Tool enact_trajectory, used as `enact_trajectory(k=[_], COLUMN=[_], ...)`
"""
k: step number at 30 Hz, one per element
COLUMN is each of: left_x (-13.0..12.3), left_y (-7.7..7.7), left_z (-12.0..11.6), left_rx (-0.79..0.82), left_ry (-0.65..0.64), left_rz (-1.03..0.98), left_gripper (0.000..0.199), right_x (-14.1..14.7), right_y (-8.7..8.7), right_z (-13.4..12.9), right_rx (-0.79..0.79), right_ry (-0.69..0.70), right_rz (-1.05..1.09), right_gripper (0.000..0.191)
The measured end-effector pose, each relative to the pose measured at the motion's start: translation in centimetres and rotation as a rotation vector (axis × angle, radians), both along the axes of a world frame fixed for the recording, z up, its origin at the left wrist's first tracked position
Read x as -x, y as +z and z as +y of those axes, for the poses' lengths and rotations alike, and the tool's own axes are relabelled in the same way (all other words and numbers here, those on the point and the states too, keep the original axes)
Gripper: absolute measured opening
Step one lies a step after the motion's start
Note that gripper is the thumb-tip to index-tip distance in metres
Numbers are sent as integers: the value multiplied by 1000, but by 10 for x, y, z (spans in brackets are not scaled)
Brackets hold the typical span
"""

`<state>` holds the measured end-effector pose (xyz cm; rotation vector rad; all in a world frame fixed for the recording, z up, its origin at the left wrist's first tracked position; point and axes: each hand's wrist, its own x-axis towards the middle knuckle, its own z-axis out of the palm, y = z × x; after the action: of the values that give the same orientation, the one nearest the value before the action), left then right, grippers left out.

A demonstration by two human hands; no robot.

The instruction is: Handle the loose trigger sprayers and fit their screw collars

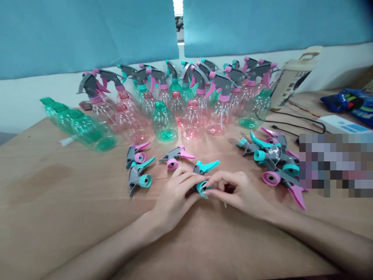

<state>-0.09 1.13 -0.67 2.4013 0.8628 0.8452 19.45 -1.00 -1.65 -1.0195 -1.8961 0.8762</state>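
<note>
My left hand [177, 190] is closed round a spray trigger head [206, 167] with a grey body, a turquoise lever and a turquoise collar, whose opening is turned towards me. At that collar my right hand [237, 190] pinches with thumb and forefinger. Below its curled fingers pokes the end of a thin whitish tube [225, 205]; the rest of the tube is hidden by the hand. Just beyond my left hand lies a pink and grey trigger head [177, 154]. Farther left are a pink one [136, 155] and a turquoise one [140, 179].
More trigger heads [271, 163] are heaped on the right. Pink and green bottles [192, 120], several fitted with sprayers, crowd the back. Green bottles [87, 130] lie at the left beside white tubes [67, 140]. A tumbler [291, 77], cables [303, 112] and a blue packet [349, 103] occupy the back right.
</note>
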Motion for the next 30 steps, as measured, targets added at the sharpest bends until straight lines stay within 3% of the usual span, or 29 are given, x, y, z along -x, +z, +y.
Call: enact_trajectory(k=[13,24,30], left_x=[0,4,4], left_y=[0,0,2], left_z=[-1,2,0], left_rx=[-42,13,9], left_ry=[-32,30,30], left_rz=[59,37,-4], left_gripper=[16,23,22], right_x=[-7,-8,-7], right_y=[5,-3,8], right_z=[3,2,-3], right_rx=[-189,-282,-414], right_ry=[63,96,44], right_rz=[-191,-199,-142], right_gripper=[13,10,13])
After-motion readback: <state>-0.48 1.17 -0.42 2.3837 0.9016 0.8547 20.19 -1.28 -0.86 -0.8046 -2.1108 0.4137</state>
